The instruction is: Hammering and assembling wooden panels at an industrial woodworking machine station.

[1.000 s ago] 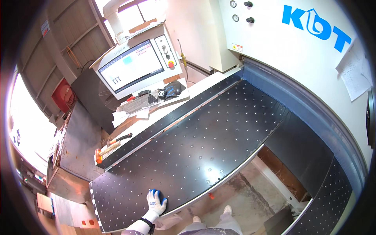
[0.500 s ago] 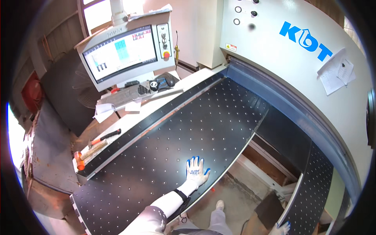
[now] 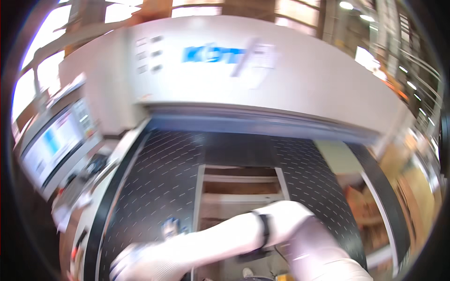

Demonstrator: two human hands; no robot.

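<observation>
My left hand [image 3: 171, 228], in a white glove with blue fingertips, rests on the black dotted machine table [image 3: 154, 187]. Its fingers point away from me and look spread; my other arm hides its wrist. Across the front of me reaches my right arm, white-sleeved with a black band [image 3: 264, 229] round it. At its end, over the table's near left part, my gloved right hand [image 3: 136, 264] is smeared by motion, so its fingers and anything in them cannot be made out.
The big pale machine housing [image 3: 304, 89] spans the back. A tilted control screen [image 3: 54, 143] stands at the left. Between the dotted tables lies a gap with a metal frame [image 3: 234, 197]. Blurred tools with orange parts [image 3: 75, 253] lie along the left edge.
The view has swung to the right and blurred. My right arm has come from the lower right across to the left, in front of my left hand, which remains on the table.
</observation>
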